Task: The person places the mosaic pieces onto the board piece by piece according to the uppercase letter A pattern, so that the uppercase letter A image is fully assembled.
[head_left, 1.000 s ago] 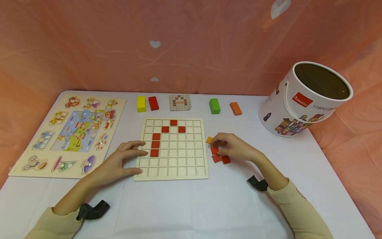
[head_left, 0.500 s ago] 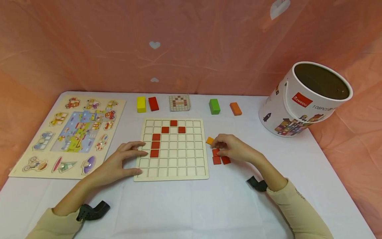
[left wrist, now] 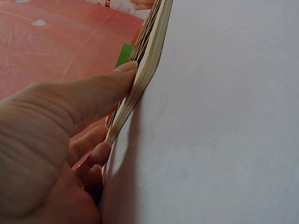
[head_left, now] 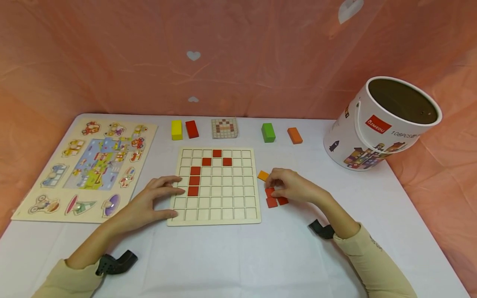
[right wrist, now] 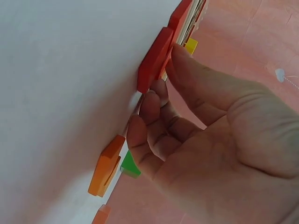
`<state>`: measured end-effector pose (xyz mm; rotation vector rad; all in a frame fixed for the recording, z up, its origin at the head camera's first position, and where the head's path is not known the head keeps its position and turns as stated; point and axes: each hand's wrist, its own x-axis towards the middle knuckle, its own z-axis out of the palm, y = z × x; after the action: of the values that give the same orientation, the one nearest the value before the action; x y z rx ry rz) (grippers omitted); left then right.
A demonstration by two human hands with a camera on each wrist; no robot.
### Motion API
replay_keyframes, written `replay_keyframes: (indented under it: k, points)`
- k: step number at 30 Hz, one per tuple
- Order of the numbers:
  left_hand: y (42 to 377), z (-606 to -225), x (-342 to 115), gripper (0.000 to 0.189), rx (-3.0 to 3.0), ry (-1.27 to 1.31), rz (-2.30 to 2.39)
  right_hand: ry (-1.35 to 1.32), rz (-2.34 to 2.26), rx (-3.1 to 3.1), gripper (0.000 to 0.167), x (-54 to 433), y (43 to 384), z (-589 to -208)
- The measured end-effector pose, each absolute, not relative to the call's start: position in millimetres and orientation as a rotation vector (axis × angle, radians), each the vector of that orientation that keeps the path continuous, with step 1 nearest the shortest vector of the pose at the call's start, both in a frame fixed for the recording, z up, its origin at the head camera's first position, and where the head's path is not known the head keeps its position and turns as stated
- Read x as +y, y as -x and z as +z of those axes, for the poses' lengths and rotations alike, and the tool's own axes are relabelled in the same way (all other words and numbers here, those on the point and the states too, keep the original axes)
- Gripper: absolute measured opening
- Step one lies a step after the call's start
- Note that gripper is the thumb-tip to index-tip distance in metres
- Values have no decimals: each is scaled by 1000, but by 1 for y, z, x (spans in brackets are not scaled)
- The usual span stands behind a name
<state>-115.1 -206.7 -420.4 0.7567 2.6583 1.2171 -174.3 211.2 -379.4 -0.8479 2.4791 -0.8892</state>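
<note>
A pale wooden grid board [head_left: 228,191] lies mid-table with several red square tiles [head_left: 193,181] set in its cells. My left hand [head_left: 152,200] rests at the board's left edge. In the left wrist view its thumb [left wrist: 105,88] lies on the board's rim and the other fingers touch the side, loosely extended. Right of the board, my right hand [head_left: 292,185] has curled fingers and thumb at a small group of loose red tiles [head_left: 272,202]. Up close in the right wrist view, thumb and fingertips pinch at a red tile [right wrist: 155,60], partly hiding it. An orange tile [head_left: 263,175] lies beside the fingertips.
Behind the board stand yellow [head_left: 177,130], red [head_left: 191,129], green [head_left: 268,133] and orange [head_left: 295,135] blocks and a small pattern card [head_left: 225,128]. A picture puzzle board [head_left: 87,165] lies at left; a white bucket [head_left: 343,142] stands back right.
My right hand has shifted slightly toward me, and the loose red tiles under it have slid a little the same way. The left hand and the board have stayed in place.
</note>
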Motion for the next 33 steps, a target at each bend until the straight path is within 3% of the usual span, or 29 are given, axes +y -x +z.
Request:
replay_keyframes:
  k: [11, 25, 33]
  points:
    - [115, -419, -206, 50, 2653, -756, 1220, 838, -1006, 2367, 17, 204, 175, -372]
    - [115, -420, -207, 50, 2654, -750, 1224, 962, -968, 2406, 18, 135, 232, -361]
    - [115, -421, -207, 50, 2662, -765, 1224, 897, -918, 2427, 13, 121, 238, -366]
